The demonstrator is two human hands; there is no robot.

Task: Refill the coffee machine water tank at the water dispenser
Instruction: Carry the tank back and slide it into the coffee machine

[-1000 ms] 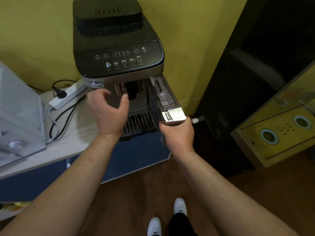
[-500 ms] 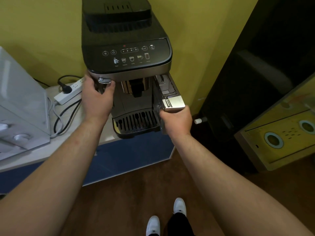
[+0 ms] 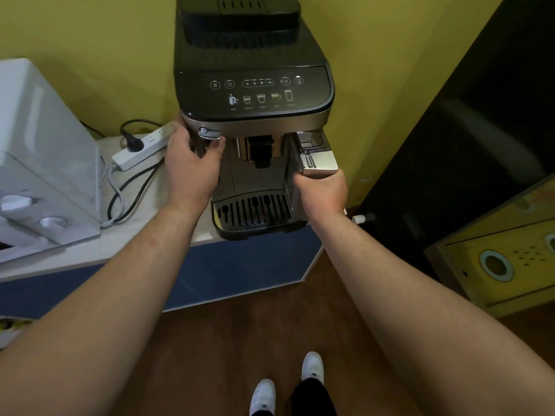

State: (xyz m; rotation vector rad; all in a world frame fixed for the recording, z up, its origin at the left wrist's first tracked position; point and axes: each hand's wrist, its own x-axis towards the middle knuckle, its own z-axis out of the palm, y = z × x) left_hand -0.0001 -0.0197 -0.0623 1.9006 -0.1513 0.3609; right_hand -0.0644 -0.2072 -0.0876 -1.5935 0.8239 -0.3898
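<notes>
A black and silver coffee machine [image 3: 253,94] stands on the counter against the yellow wall. Its water tank [image 3: 315,156], clear with a silver front, sticks out a short way from the machine's right side. My right hand [image 3: 322,192] grips the tank's front from below. My left hand [image 3: 192,166] is wrapped around the machine's front left corner, fingers beside the small steam knob. The tank's inside is mostly hidden. A white water dispenser [image 3: 39,163] sits on the counter at the left.
A white power strip [image 3: 144,145] with black cords lies between dispenser and machine. The light countertop [image 3: 126,238] tops a blue cabinet. A dark panel [image 3: 468,145] and a yellow box [image 3: 504,259] stand to the right. Brown floor and my white shoes are below.
My left hand went from hovering in front of the machine to gripping its left corner. The tank, held by my right hand, has slid further back into the machine.
</notes>
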